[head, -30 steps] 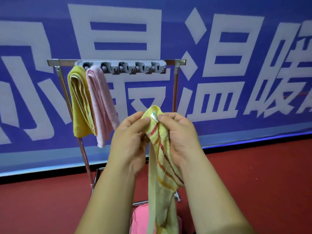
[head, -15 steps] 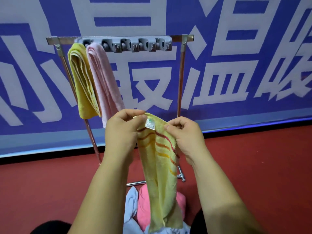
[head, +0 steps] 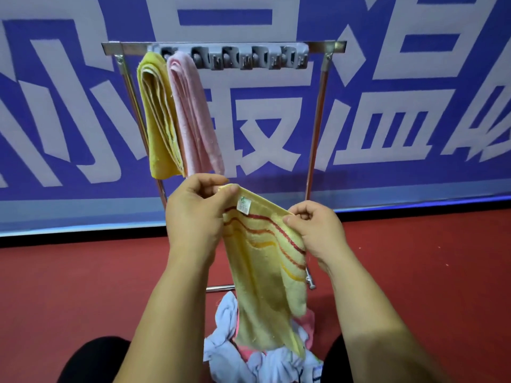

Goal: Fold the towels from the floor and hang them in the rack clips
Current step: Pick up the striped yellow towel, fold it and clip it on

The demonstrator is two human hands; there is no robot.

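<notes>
- L hand (head: pixel 193 217): I'm pinching the top L corner of the striped yellow towel (head: pixel 265 275) betw. thumb and forefinger, other fingers curling in.
- R hand (head: pixel 315 230): I'm pinching the top R corner of the same towel, fingers curling over its edge.
- striped yellow towel: I'm holding it up in front of me. Its top edge is stretching betw. both hands and sloping down to the R. Red and orange wavy stripes are running across the upper part. Its lower end is hanging over the pile on the floor.
- label (head: pixel 244 204): small, white, sitting at the towel's top edge, nearer the L hand.
- rack (head: pixel 315 134): metal frame, standing on the floor behind the held towel, in front of the banner.
- clip strip (head: pixel 249 58): grey, running along the rack's top bar.
- hung yellow towel (head: pixel 157 120): folded, hanging at the L end of the clip strip.
- hung pink towel (head: pixel 196 120): folded, hanging just R of it, the two touching.
- white towels (head: pixel 226 313) and crumpled pink towel (head: pixel 309 319): lying in a heap by the rack's base, betw. my knees (head: pixel 91 360).
- floor (head: pixel 83 286): red.
- banner (head: pixel 414 175): blue w/ large white characters.
</notes>
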